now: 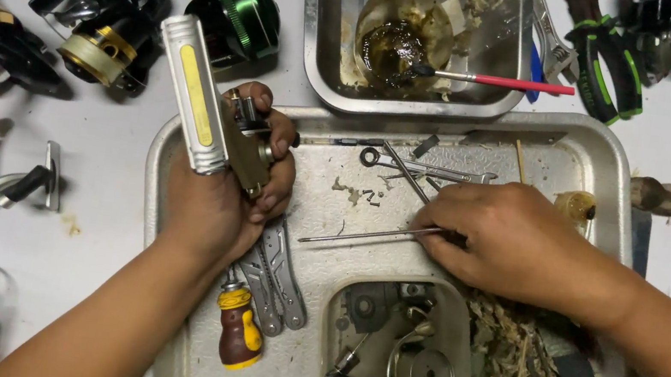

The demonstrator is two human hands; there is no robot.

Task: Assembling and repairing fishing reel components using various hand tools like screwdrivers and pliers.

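While the left hand (217, 199) clamps its grip around a brass-coloured reel part (248, 144) over the metal tray (605, 172), beside a silver-and-yellow lamp (193, 92), the right hand (510, 237) lies on the tray, fingertips pinching a thin metal rod (364, 234). Folding pliers (280, 281) and a stubby screwdriver (239, 331) lie below.

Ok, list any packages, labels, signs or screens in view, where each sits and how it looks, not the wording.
No packages, signs or screens show.
Nearest to a label: long yellow strip on the silver-grey bar held upright in the left hand, above the metal tray's left end.
Yellow band on the stubby screwdriver handle, lying on the tray below that hand; brown and yellow.
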